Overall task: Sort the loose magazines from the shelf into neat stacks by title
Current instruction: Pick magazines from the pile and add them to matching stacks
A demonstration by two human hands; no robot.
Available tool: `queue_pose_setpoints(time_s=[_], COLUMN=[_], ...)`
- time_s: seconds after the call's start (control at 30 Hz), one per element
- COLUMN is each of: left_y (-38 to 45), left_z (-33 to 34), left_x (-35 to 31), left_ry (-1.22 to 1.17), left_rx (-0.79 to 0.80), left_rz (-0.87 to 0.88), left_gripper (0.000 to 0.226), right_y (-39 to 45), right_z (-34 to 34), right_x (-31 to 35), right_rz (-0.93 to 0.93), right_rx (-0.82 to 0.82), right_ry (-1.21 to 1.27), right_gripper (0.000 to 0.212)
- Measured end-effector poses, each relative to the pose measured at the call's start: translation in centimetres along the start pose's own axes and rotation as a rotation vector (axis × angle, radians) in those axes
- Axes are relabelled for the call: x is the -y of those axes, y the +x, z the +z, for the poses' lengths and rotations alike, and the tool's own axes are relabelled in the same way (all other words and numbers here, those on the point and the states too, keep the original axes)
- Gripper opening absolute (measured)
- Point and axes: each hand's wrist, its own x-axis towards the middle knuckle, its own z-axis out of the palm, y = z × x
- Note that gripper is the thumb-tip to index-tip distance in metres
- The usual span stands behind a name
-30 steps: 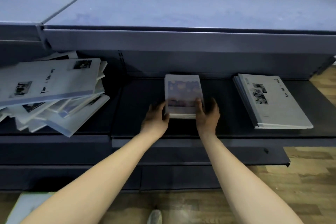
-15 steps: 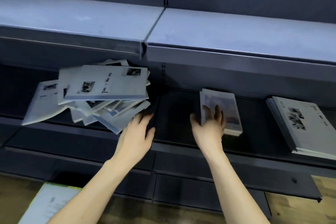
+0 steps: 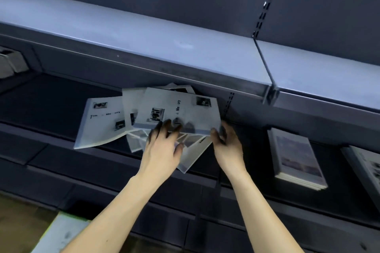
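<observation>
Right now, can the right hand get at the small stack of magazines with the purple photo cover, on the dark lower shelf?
Probably yes. The right hand is at the messy white pile, and the small purple-cover stack lies apart to its right on the same dark shelf, with only bare shelf between them.

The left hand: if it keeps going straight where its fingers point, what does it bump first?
Probably the top white magazine of the messy pile; the left hand's fingers already seem to reach its near edge, though depth is unclear.

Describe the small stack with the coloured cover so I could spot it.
On the dark lower shelf, look right of both hands and the messy white pile. The small neat stack lies there alone, its cover one bluish-purple picture, unlike the white covers around it.
</observation>
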Motion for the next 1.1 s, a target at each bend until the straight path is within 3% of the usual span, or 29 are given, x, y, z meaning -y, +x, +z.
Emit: queue_pose_setpoints(time_s=[0.13, 0.33, 0.4, 0.5, 0.6, 0.73, 0.87, 0.97, 1.1], left_y=[0.9, 1.5, 1.9, 2.2, 2.4, 2.9, 3.9, 5.5, 9.1], left_z=[-1.1, -2.3, -2.1, -1.6, -1.6, -1.7, -1.4, -2.3, -4.1], left_x=[3.2, 5.5, 6.3, 7.5, 7.5, 8.0, 9.8, 10.7, 11.4], left_ry=[-0.025, -0.021, -0.043, -0.037, -0.07, -0.096, -0.162, -0.179, -0.104], left_rx=[0.019, 0.006, 0.042, 0.092, 0.136, 0.108, 0.126, 0.114, 0.125], left_rz=[0.0, 0.065, 0.051, 0.025, -0.016, 0.041, 0.091, 0.05, -0.025], left_gripper=[0.051, 0.041, 0.041, 0.049, 0.056, 0.056, 0.052, 0.051, 0.048], right_y=[1.2, -3.0, -3.2, -1.0, 2.2, 4.8, 4.4, 3.7, 3.3], right_z=[2.1, 5.1, 5.7, 5.3, 4.7, 4.5, 3.1, 2.1, 2.2], right_x=[-0.6, 0.2, 0.5, 1.2, 1.6, 1.3, 1.9, 2.1, 2.2], right_rz=[0.049, 0.084, 0.078, 0.083, 0.117, 0.069, 0.141, 0.164, 0.153], right_rx=[-0.179, -0.099, -0.172, -0.289, -0.215, -0.124, 0.03, 0.118, 0.085], right_ry=[0.038, 0.163, 0.174, 0.057, -0.028, -0.203, -0.185, -0.208, -0.15], right_gripper=[0.032, 0.051, 0.056, 0.071, 0.081, 0.057, 0.019, 0.015, 0.02])
